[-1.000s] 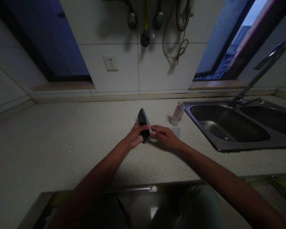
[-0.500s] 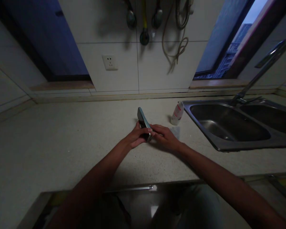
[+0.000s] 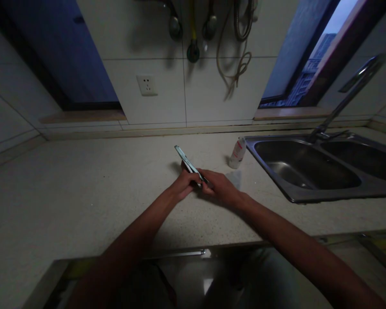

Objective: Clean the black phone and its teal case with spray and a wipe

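Just above the middle of the countertop [image 3: 131,184], a thin smartphone [image 3: 184,157] with a pale blue-green side is tilted edge-on to me. My left hand [image 3: 185,182] is closed around its lower left part, thumb on top. From the right, my right hand [image 3: 219,185] grips the lower end, with its fingers close to the left thumb. A narrow dark gap runs along the phone's length, between a pale layer and another layer; whether this is a case I cannot tell. The fingers hide the lower end.
A small plastic bottle [image 3: 237,153] with a pink-marked label stands right of my hands. Beside my right hand lies a flat greyish sheet [image 3: 234,178]. Farther right is a double steel sink [image 3: 292,199] with a tall faucet [image 3: 344,94]. A wall socket [image 3: 147,86] and hanging hoses [image 3: 243,25] are behind.
The phone has turned, its upper end swinging left and its broad dark face going out of sight. A gap now shows along its side. Both hands keep hold of it.
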